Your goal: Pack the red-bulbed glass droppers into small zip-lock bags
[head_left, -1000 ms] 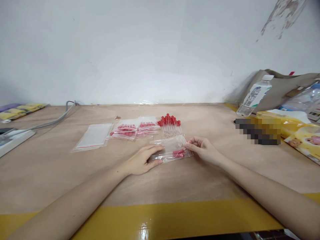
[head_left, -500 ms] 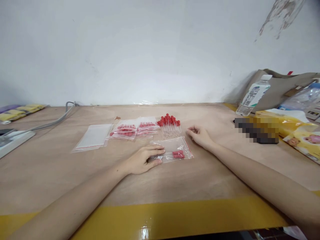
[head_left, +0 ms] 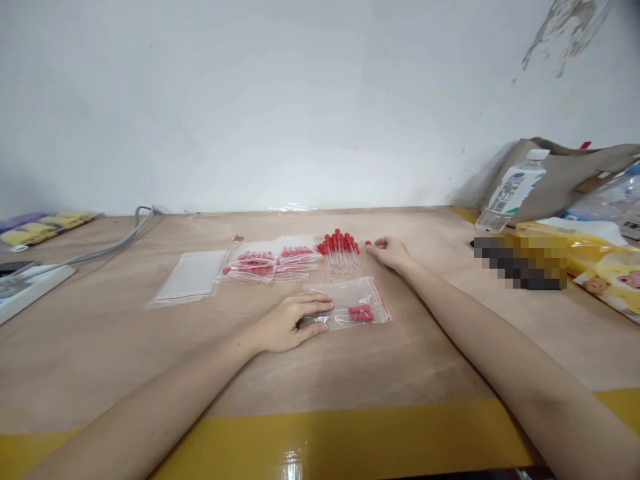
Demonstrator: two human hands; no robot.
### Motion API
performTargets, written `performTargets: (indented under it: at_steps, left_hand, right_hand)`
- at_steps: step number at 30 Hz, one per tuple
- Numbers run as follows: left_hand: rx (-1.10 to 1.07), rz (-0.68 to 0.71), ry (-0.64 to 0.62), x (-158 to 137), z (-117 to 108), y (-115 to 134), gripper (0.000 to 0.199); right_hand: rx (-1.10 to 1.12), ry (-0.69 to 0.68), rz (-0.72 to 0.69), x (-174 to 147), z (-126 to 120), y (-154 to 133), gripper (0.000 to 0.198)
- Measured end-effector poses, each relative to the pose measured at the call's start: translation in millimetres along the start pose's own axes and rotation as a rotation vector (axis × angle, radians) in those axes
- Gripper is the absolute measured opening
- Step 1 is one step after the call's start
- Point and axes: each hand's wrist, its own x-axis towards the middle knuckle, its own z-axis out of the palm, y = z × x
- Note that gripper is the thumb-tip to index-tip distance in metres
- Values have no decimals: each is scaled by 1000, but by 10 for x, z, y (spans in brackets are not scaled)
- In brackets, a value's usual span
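A clear zip bag (head_left: 345,300) with a few red-bulbed droppers (head_left: 361,313) inside lies flat in front of me. My left hand (head_left: 295,323) rests over its left end, fingers stretched out and thumb apart. Just beyond the bag is a bunch of loose glass droppers (head_left: 339,247) with red rubber bulbs. To the right of that bunch, my right hand (head_left: 393,253) pinches one dropper by its red bulb (head_left: 369,245); its glass stem is hard to make out.
Filled zip bags (head_left: 257,262) of droppers lie left of the bunch, beside a stack of flat zip bags (head_left: 193,275). A grey cable (head_left: 107,247) runs along the left. On the right are a plastic bottle (head_left: 510,193), a grey bag (head_left: 565,173) and a yellow packet (head_left: 575,241).
My right hand has moved slightly away from me, and a red bulb now shows at its fingertips. My left hand stays on the bag. The view has shifted a little.
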Motion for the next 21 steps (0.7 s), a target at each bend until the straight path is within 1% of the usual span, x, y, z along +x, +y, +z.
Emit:
performTargets:
  at_steps: [2,4,7,11,13,15,17,19,21]
  left_hand:
    - [1,-1,1,3,-2,1,39]
    - [2,-5,2,3,-5,2,40]
    - [3,-8,-1,1,-8,9,40]
    - [1,-4,-3,-1,-9,16,39]
    - [4,-7,-4,-2,-10,14,40]
    - [8,-14,-10,-3,-13,12,40]
    - [16,-13,-11,-3,-15,11,40]
    - [22,-7,-7,-3,-14,12,40]
    - [27,-10,-2,-6,-13,16,41]
  right_hand:
    - [-10,-3,-15,10,-16,-17,39]
    - [-10,-10,-22,10,-28,-57,33]
    - [34,-14,-12,-38,-58,-97,29]
    - [153,-38,16,-285,-156,-51,33]
    - [286,-64,23,-487,-223,-6,33]
    - [551,-91,26,-699,-287,21,32]
    - [751,-62,53,-874,-335,15,35]
    - [856,-13,105,-990,-357,-20,37]
    - [906,2,147,-1053,-356,-65,38]
